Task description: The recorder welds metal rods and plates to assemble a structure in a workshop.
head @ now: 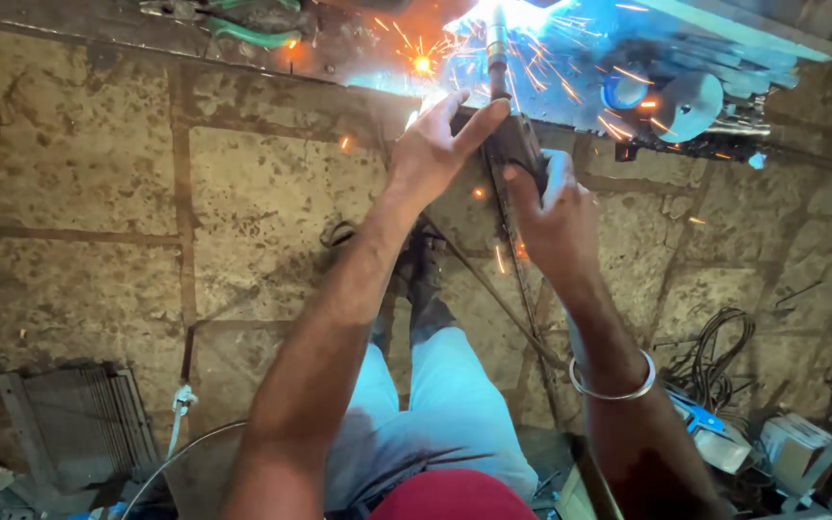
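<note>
- So, head view looking down: right hand (553,214) with fingers wrapped tight round the dark handle of a welding torch (515,135), torch pointing up and away toward the metal workpiece (724,39) at the top of the frame.
- Left hand (435,149) beside the torch, fingers spread fairly wide, fingertips touching the torch barrel, steadying it; not clenched round anything.
- Torch tip at the workpiece edge, bright blue-white arc glare there, orange sparks (423,64) flying left and right.
- Round metal disc (690,104) and blue ring (625,91) just right of the arc, on the metal frame.
- Silver bangle (615,383) on the right wrist.
- Stone slab floor (98,173) below, stained, joints visible.
- Person's light trousers (445,404) and dark shoe (421,279) under the arms.
- Coiled cables (719,351) on the floor at right, near a blue tool (700,424).
- Stack of ribbed metal sheets (84,419) lower left.
- Green clamp handles (247,34) top left, blurred.
</note>
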